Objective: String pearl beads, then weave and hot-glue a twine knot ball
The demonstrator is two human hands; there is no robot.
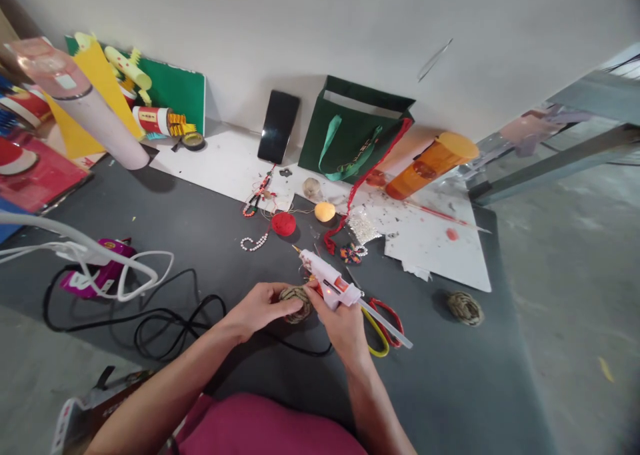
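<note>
A small coil of olive-brown rope point(296, 306) sits in the fingers of my left hand point(263, 308), its thumb lying across the top. My right hand point(345, 321) is closed around the handle of a white glue gun point(327, 275), whose nozzle points up and to the left, away from the coil. A small orange light glows on the gun's body, and a clear glue stick point(393, 325) juts from its back. The right fingertips reach the coil's right edge. Partly under the gun lie scissors point(390, 321) with red and yellow handles. A second rope coil point(465, 308) rests at the right.
Behind the hands lie a red ball point(283, 223), a yellow ball point(325, 211) and a beaded string point(255, 243). A phone point(279, 128) and a green paper bag point(355, 131) lean on the wall. Black cable point(180, 321) and a purple power strip point(100, 271) are at left.
</note>
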